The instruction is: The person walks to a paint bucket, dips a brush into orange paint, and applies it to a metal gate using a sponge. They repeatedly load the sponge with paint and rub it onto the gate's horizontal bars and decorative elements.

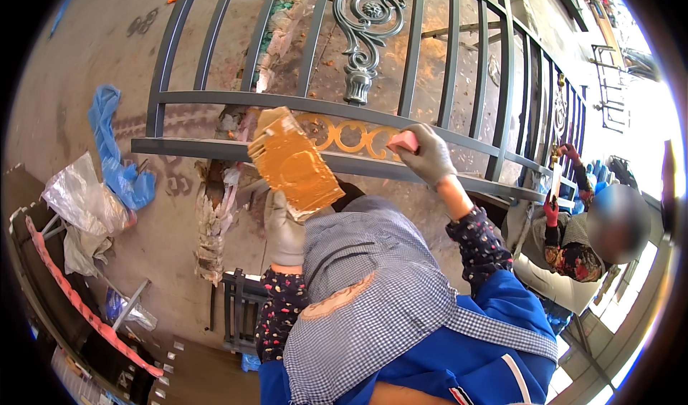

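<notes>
My left hand (284, 229), in a grey glove, is closed on the lower edge of a piece of cardboard (297, 165) smeared with gold paint. Between the gloved fingers of my right hand (428, 156) is a small pink sponge (403, 142). The sponge is beside a row of gold ring ornaments (349, 136) set between the two lower rails of a dark grey metal railing (330, 108). The cardboard overlaps the left end of that row and hides part of it. Above stands a grey scrollwork panel (367, 29) between upright bars, with no gold visible on it.
At right a co-worker (573, 233) in red gloves works at the same line of railing. Blue plastic (118, 154) and clear plastic sheeting (82, 194) lie at left. A pink-wrapped bar (89, 305) runs along the lower left. A wrapped support (215, 226) stands below the railing.
</notes>
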The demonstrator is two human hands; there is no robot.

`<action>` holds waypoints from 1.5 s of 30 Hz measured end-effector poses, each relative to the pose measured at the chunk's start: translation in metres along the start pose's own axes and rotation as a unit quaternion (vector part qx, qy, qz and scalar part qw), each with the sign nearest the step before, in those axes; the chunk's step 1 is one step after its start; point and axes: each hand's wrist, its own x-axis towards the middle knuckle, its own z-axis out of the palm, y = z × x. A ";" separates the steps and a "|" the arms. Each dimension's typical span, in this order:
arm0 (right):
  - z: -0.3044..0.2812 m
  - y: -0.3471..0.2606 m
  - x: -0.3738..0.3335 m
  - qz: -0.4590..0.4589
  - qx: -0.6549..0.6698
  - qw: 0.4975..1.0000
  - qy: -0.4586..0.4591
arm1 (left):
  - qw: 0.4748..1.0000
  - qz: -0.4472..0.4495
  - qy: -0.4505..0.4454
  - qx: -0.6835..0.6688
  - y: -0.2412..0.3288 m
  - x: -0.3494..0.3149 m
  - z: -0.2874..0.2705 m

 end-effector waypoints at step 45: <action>0.047 -0.023 0.067 -0.359 -0.353 0.783 -0.365 | 0.992 0.086 0.090 -0.005 0.014 -0.018 -0.037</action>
